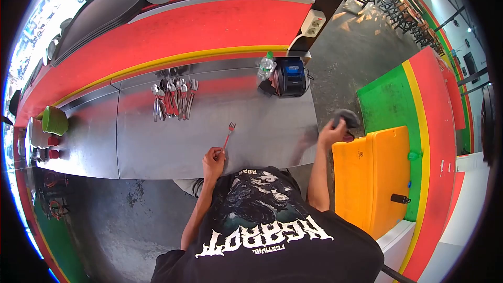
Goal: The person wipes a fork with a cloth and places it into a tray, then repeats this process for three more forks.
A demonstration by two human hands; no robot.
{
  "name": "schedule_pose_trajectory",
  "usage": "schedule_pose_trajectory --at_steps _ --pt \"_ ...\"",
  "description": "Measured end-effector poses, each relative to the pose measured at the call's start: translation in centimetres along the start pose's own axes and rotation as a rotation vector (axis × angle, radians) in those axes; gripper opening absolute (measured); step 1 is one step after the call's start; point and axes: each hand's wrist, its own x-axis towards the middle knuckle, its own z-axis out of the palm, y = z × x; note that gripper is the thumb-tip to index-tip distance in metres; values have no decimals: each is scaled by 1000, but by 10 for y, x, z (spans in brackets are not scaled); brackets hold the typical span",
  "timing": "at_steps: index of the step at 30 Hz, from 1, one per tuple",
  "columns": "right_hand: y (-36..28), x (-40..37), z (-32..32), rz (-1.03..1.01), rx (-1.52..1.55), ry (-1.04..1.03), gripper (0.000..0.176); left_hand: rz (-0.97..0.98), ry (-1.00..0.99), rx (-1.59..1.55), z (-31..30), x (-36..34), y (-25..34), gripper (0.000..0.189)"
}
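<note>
My left hand [214, 162] is closed on the handle of a fork [229, 133], its tines pointing away from me over the steel table [262, 141]. Off the table's right edge, my right hand [332, 134] is raised, with its fingers closed on a dark grey cloth [347, 119]. Farther back on the table lies a group of spoons and forks [175, 97], side by side, some with red handles.
A plastic bottle [266, 66] with a green cap stands beside a black and blue device [291, 77] at the back right. An orange box [371, 178] is right of me. A green container [55, 121] is at the far left. A power socket [313, 23] hangs above.
</note>
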Motion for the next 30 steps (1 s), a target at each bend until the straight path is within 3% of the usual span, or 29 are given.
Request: schedule_pose_trajectory --at_steps 2,3,5,11,12,15,16,19,22,30 --pt "27 -43 37 -114 190 -463 32 8 -4 -2 1 -1 3 18" --pt "6 -62 26 -230 129 -584 30 13 -1 -5 2 0 5 18" --pt "-21 -91 25 -148 443 -859 34 13 2 -33 2 3 11 18" --pt "-90 -141 1 -343 778 -1194 38 -30 -48 -55 4 1 7 18" --pt "-90 -143 2 -303 778 -1217 36 -32 -55 -47 3 -1 5 18" --pt "-92 -139 4 527 965 -1492 35 10 -54 -23 1 -1 5 20" --pt "-91 -132 1 620 969 -1505 33 38 -44 33 0 0 7 21" --pt "-95 -120 -10 1085 1562 -1353 40 91 -7 126 0 -1 7 25" --pt "-87 -116 -11 1216 1666 -1321 51 93 11 103 1 0 10 26" --pt "-61 -118 -1 1182 1836 -1296 53 68 8 105 0 -3 14 25"
